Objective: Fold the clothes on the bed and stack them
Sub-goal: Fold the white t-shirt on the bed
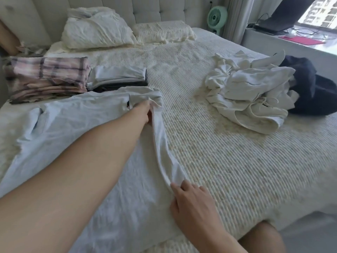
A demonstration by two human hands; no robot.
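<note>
Head view, only view. Left hand reaches far out over the white shirt, fingers curled down into the fabric at the far end of the shirt's right edge, bunching it near the shoulder; the fingertips are buried in cloth, so how tight the grip is cannot be told. Right hand is near the camera, fingers loosely bent and spread, index and thumb pinching the near end of the same raised edge. Between the two hands the edge stands up as a long ridge.

The shirt lies flat on the bed, left half of the frame, long axis running from the near edge of the bed away toward the headboard, near end at the bottom of the frame. Far end touches the folded stack.

Folded white and dark stack sits just beyond the shirt, with folded plaid pieces beside it on the left. Unfolded white heap lies well apart on the right, a dark garment touching it behind. Pillows at the headboard, green fan and laptop beyond the bed.
</note>
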